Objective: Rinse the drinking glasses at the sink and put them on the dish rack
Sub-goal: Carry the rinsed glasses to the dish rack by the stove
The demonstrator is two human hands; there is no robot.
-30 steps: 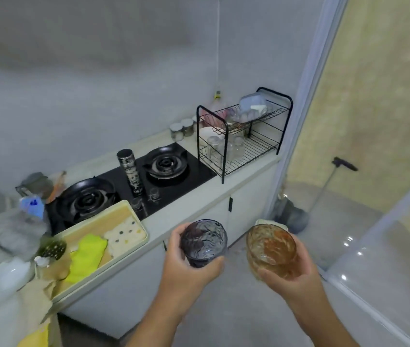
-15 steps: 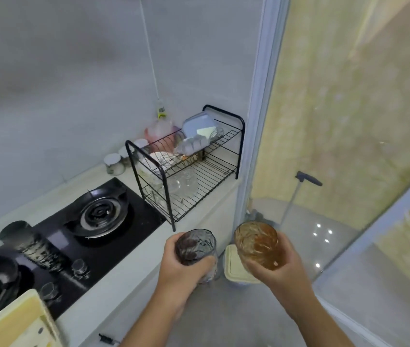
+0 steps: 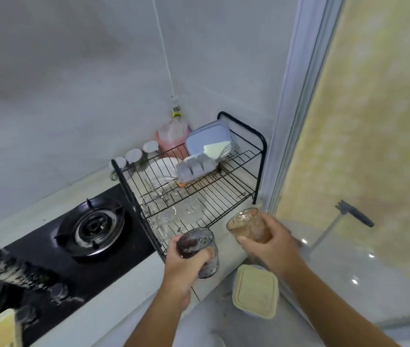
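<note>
Fingers of the left hand (image 3: 186,262) grip the dark glass (image 3: 205,246), the right hand (image 3: 272,245) the amber glass (image 3: 247,225), both roughly upright; the dish rack (image 3: 224,209) lies just beyond at 12 o'clock.

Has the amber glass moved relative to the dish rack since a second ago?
Yes. The amber glass, gripped by the right hand, has come much closer to the dish rack, now at its lower shelf's front edge.

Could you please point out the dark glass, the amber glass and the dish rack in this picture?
dark glass (image 3: 195,242), head view, inside its mouth.
amber glass (image 3: 247,225), head view, upper side wall.
dish rack (image 3: 135,204), head view, black front post.
</note>
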